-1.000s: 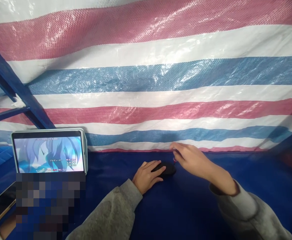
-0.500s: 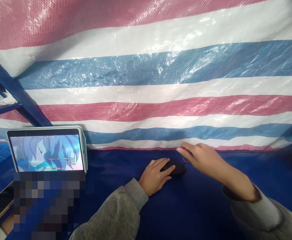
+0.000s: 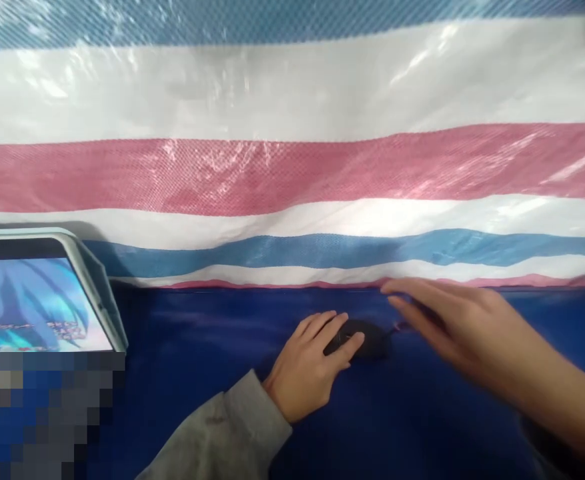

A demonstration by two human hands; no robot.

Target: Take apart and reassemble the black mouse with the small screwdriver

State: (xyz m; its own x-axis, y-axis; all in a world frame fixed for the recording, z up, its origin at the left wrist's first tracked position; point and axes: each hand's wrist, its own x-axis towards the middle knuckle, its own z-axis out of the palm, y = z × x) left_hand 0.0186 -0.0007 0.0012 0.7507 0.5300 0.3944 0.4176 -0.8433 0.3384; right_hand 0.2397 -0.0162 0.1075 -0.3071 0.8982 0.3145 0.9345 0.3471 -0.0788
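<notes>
A black computer mouse [image 3: 369, 339] lies on the dark blue surface. My left hand [image 3: 312, 363] grips its left end, thumb and fingers around it, covering part of it. At the other end of the mouse, my right hand [image 3: 452, 327] has its fingers bent together around a slim screwdriver [image 3: 396, 327]. Only a bit of the screwdriver's reddish handle and dark shaft shows below the fingers, reaching down toward the mouse's right end. Whether its tip touches the mouse, I cannot tell; the right hand is slightly blurred.
On the left a tablet [image 3: 27, 300] in a pale case stands propped up, playing an animated picture. A pixelated patch covers the area below it. Behind the blue surface [image 3: 212, 320] hangs a striped red, white and blue plastic sheet [image 3: 282, 177].
The view has come closer and lower, so the tablet is now partly cut off at the left. My left hand stays on the mouse; my right hand stays at its right end.
</notes>
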